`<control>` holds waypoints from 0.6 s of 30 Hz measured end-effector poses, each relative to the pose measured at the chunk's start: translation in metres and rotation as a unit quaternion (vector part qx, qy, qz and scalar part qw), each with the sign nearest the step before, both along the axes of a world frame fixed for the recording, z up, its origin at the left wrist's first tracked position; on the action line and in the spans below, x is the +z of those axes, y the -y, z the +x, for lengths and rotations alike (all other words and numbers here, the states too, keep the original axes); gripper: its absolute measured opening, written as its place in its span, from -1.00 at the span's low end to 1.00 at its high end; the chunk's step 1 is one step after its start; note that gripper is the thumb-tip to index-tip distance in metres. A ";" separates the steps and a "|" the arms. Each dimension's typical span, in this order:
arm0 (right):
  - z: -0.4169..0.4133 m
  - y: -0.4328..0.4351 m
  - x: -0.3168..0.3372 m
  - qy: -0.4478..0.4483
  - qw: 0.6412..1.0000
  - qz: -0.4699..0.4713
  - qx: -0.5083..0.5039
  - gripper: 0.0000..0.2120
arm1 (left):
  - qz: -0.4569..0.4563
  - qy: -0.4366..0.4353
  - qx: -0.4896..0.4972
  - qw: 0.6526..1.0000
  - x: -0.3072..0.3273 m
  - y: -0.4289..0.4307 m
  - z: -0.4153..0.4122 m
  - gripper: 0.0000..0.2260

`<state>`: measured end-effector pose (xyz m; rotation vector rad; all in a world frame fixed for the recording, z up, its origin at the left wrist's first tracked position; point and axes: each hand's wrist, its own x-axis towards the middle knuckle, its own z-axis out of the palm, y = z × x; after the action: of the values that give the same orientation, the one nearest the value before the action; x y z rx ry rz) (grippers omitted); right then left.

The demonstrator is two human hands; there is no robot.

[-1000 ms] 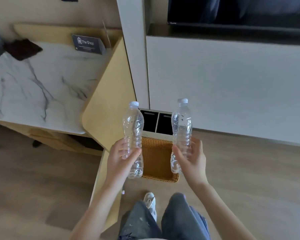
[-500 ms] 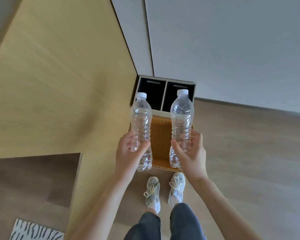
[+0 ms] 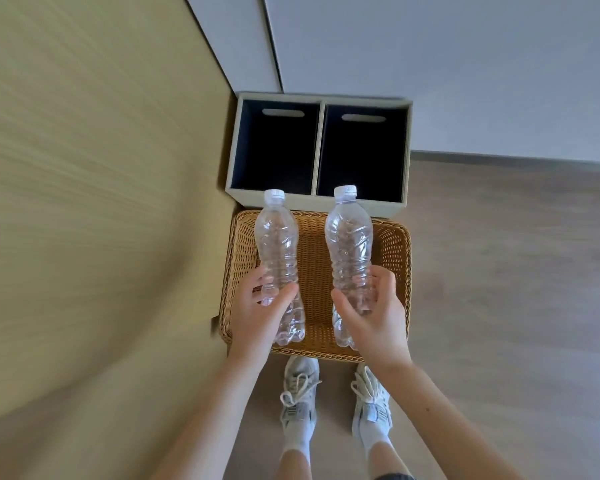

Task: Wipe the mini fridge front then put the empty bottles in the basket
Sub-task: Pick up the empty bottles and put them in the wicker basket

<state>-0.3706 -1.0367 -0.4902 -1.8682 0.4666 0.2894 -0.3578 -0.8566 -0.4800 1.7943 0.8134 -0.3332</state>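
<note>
I hold two empty clear plastic bottles with white caps, both upright, over a wicker basket [image 3: 394,251] on the floor. My left hand [image 3: 257,315] grips the lower half of the left bottle [image 3: 278,244]. My right hand [image 3: 374,315] grips the lower half of the right bottle [image 3: 349,244]. The bottles hang side by side above the basket's inside, a gap between them. The basket holds nothing that I can see. The mini fridge is out of view.
Just beyond the basket stands a grey bin [image 3: 321,147] with two dark compartments. A tan wooden panel [image 3: 101,202] fills the left side, right against the basket. White cabinet fronts [image 3: 430,64] rise behind. My two white sneakers [image 3: 300,393] stand at the basket's near edge.
My view has tilted down and moved closer, so the basket and bin now sit right below me. Both bottles have come lower over the basket, still gripped the same way.
</note>
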 end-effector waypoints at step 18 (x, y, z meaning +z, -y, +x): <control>-0.003 -0.043 -0.287 0.001 0.999 -0.008 0.036 -0.44 | -0.010 0.026 0.002 1.000 -0.271 -0.039 -0.005 -0.48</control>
<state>-0.3732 -0.9941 -0.7774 -1.9030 0.4021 0.3320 -0.3624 -0.8180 -0.7514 1.7760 0.7739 -0.2890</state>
